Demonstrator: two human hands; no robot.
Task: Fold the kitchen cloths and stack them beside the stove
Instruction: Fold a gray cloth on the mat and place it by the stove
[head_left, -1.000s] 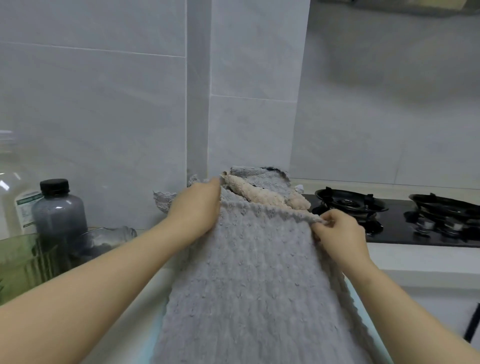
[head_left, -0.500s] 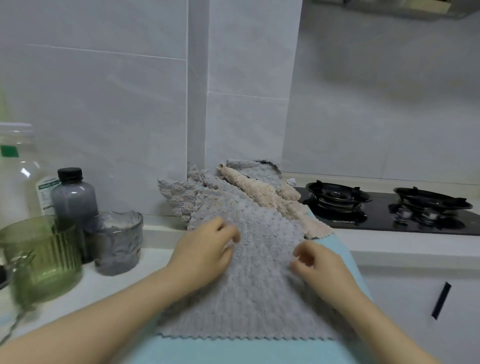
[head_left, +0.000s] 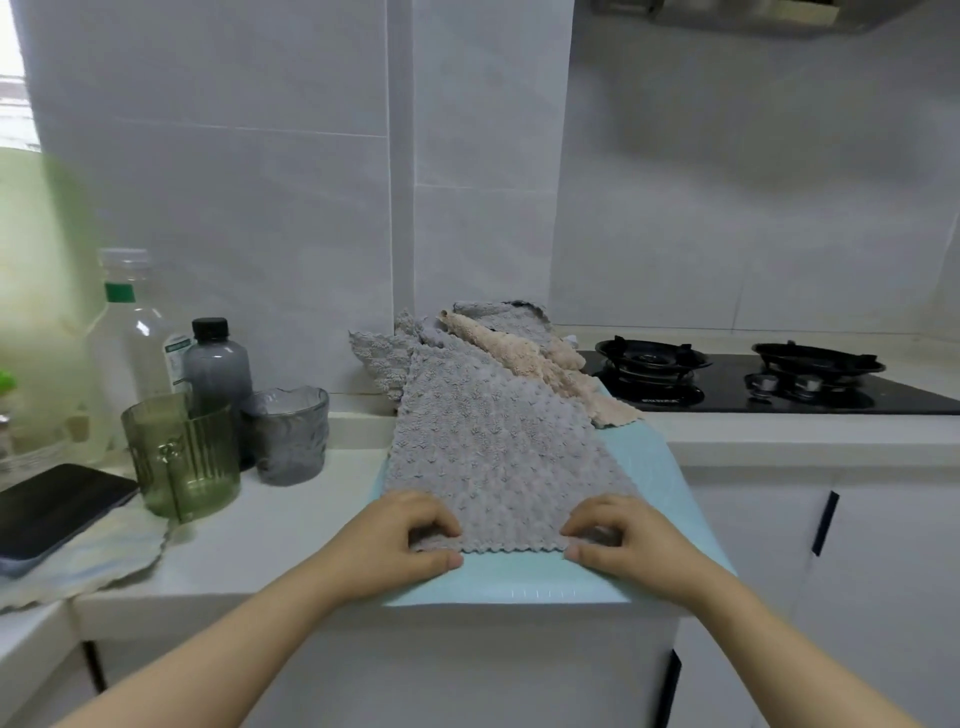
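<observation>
Grey cloth (head_left: 493, 457) lies spread flat on a light blue mat (head_left: 660, 478), which covers the white counter (head_left: 291, 530) at the centre of the view. Its scalloped near edge runs parallel to the counter front. The left hand (head_left: 400, 540) grips the near left corner of the grey cloth: the fingers are curled down on top of the fabric and the thumb sits at the edge below it. The right hand (head_left: 623, 540) grips the near right corner in the same manner, fingers curled on top and thumb against the edge. Both hands rest on the mat. The far end of the cloth reaches toward 12 o'clock and meets a loose heap against the tiled wall. In that heap, a beige cloth (head_left: 545, 364) lies at 1 o'clock and a crumpled grey cloth (head_left: 379, 358) at 11 o'clock. The stove (head_left: 779, 395), black with two burners, stands at 2 o'clock, just beside the heap. At 9 to 10 o'clock stand a grey glass (head_left: 288, 436), a green ribbed glass (head_left: 182, 457), a dark bottle (head_left: 218, 364) and a clear bottle (head_left: 127, 343). A phone (head_left: 52, 504) lies face up at 9 o'clock.
</observation>
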